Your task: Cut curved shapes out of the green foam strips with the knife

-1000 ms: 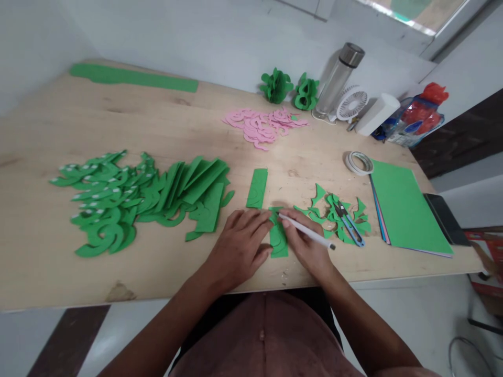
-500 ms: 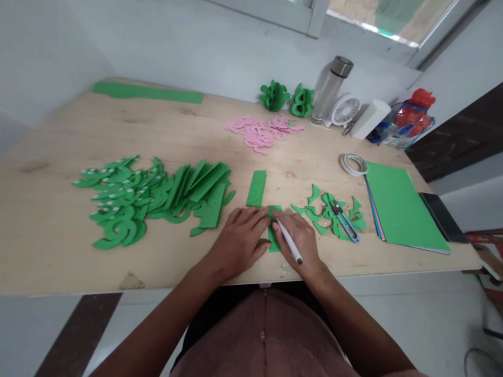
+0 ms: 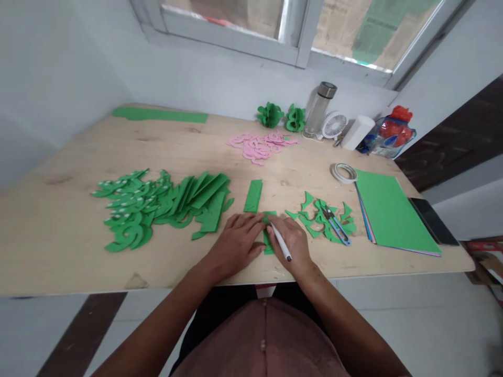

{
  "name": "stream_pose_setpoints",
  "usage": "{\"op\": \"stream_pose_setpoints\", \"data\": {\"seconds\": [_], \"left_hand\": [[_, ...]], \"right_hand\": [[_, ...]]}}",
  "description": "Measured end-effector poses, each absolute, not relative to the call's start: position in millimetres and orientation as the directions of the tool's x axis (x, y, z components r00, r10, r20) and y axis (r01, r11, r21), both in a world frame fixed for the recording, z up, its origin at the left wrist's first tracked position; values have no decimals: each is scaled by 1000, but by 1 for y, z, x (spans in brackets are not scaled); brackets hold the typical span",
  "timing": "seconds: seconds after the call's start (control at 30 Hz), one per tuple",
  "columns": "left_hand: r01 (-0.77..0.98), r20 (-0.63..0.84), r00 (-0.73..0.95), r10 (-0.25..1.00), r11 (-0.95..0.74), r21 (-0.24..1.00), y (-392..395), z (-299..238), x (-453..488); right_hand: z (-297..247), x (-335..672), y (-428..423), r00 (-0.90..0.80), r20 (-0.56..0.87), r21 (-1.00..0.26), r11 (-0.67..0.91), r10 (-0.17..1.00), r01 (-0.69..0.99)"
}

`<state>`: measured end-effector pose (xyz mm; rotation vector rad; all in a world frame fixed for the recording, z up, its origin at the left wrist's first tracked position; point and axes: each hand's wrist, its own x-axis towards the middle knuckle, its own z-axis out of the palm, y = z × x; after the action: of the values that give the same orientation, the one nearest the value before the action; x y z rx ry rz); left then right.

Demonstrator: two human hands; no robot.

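Note:
A small green paper strip (image 3: 268,247) lies at the front of the table, partly covered by both hands. My left hand (image 3: 238,243) rests flat on its left side, fingers stretched out and pressing it down. My right hand (image 3: 295,245) is closed around a white pen (image 3: 281,242), whose tip meets the strip near my left fingertips. Just beyond the hands lies another green strip (image 3: 253,196). To the right, blue-handled thread snips (image 3: 337,226) lie on green paper scraps (image 3: 314,230). Folded green pieces (image 3: 200,193) are heaped on the left beside curved green cut-outs (image 3: 129,204).
Pink cut-outs (image 3: 257,146) lie farther back. Two green paper balls (image 3: 270,115), a glass bottle (image 3: 316,112), a small fan (image 3: 334,125) and a red-filled bag (image 3: 395,133) line the wall. Tape rolls (image 3: 344,173), green sheets (image 3: 396,212) and a phone (image 3: 434,221) are right.
The head view has tilted up, so more of the window shows and the table items sit lower in the picture. Both hands stay over the strip, the pen still in my right hand.

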<state>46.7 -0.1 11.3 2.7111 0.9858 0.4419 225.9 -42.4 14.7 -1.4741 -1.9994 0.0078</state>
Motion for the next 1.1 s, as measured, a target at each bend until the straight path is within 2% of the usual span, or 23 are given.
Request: {"op": "stream_pose_setpoints", "data": {"seconds": [0.53, 0.9, 1.1], "left_hand": [[572, 218, 724, 655, -746, 342, -1, 9, 45], [592, 204, 724, 658, -746, 306, -1, 12, 46], [590, 197, 718, 668, -733, 339, -2, 11, 45]], "right_hand": [[12, 226, -42, -165, 465, -370, 361, 870, 856], [8, 228, -41, -150, 486, -365, 356, 861, 860], [11, 227, -42, -155, 485, -364, 360, 861, 859]]}}
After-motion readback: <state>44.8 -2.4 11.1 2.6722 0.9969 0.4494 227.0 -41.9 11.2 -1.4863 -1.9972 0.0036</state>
